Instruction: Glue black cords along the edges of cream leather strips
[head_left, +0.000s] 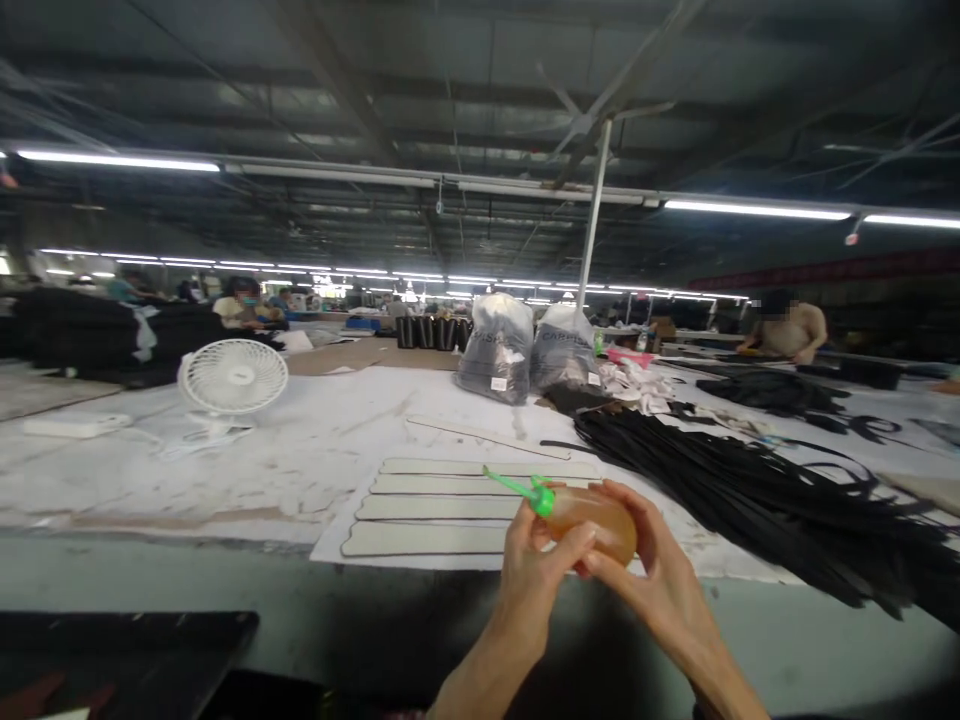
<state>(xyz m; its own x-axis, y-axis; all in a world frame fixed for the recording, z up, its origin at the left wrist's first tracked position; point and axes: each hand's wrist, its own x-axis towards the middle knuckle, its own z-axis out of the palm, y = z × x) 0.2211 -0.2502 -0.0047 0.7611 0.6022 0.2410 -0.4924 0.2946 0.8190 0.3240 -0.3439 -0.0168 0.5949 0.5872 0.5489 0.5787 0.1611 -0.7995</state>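
Note:
Both my hands are wrapped round a squeeze bottle [600, 520] of amber liquid with a green cap and a thin green spout. The bottle lies tilted on its side, its spout pointing up and to the left. My left hand [529, 560] grips it near the cap, and my right hand [652, 560] holds the base end. Beneath and beyond it, several pale strips [427, 510] with dark edges lie side by side on a white sheet [334, 545]. A single narrow strip [487, 437] lies farther back.
A small white fan [234, 378] stands at left, near a white power strip [79, 425]. Two filled plastic bags [496, 350] sit at the back. Long black strips [720, 480] are heaped at right, hanging over the table edge. Other people work farther off, one person [787, 328] at right.

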